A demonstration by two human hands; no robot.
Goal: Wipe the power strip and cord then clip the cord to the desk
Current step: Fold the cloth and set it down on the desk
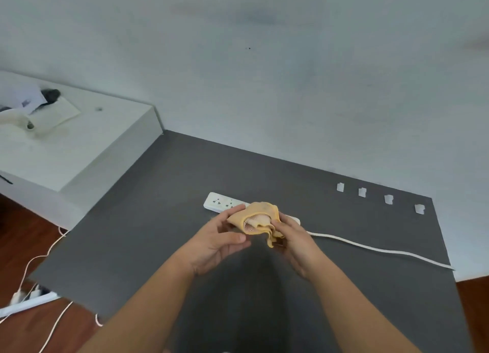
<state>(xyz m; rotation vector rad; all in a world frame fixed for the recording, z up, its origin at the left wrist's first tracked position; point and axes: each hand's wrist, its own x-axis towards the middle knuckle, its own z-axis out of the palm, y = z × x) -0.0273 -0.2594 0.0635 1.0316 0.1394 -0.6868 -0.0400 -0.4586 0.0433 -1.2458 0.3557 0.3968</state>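
A white power strip [221, 202] lies on the dark grey desk [148, 220], its right half hidden behind a crumpled yellow cloth [260, 216]. Both hands hold that cloth just above the strip: my left hand [219, 243] pinches its left edge, my right hand [293, 243] grips its right side. The strip's white cord [375, 249] runs rightward across the desk to the right edge. Several small white cord clips [362, 192] stand in a row near the desk's far right edge by the wall.
A white cabinet top [87, 146] with papers and a dark object adjoins the desk on the left. White cables [34, 260] and another power strip lie on the wooden floor at lower left. A pale wall rises behind the desk.
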